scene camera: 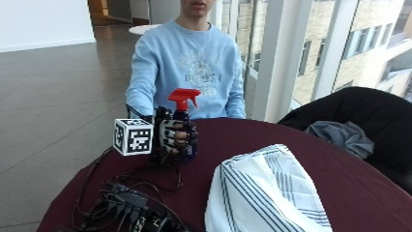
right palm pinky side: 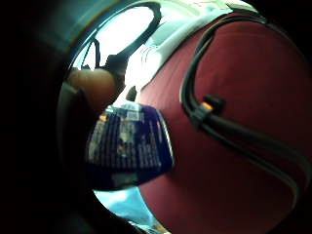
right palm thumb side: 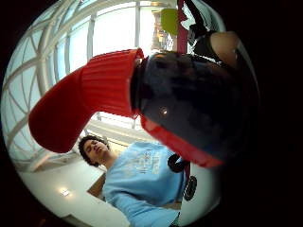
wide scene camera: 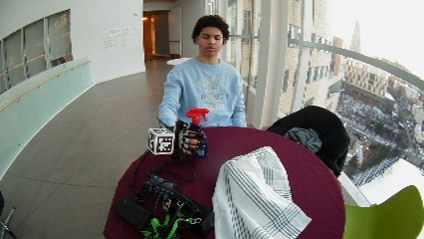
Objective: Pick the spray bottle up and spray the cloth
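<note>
Outside view: a person in a light blue sweatshirt point(scene camera: 186, 67) is sitting behind a round table point(scene camera: 360, 188) covered in dark red. The gloved right hand point(scene camera: 172, 137) is wrapping its fingers around the dark body of the spray bottle point(scene camera: 183, 121), which is standing upright near the table's far edge, directly in front of the person. Whether its base is touching the table cannot be told. The red trigger head is showing above the fingers. The striped cloth point(scene camera: 264, 193), white with dark lines, is lying draped toward the near edge, apart from the bottle.

Wide outside view: the right hand point(wide scene camera: 185, 141) is gripping the spray bottle point(wide scene camera: 197, 130) in the same upright position. The cloth point(wide scene camera: 255, 196) is hanging over the near rim of the table point(wide scene camera: 318, 179). A black chair point(wide scene camera: 318, 132) with grey fabric on it is standing beside the table.

Thumb side palm view: the spray bottle point(right palm thumb side: 142, 101) is filling the frame, red head beside dark body.

Little finger side palm view: the bottle's blue printed label point(right palm pinky side: 129, 146) is sitting close to the palm, above the red table point(right palm pinky side: 234, 180).
</note>
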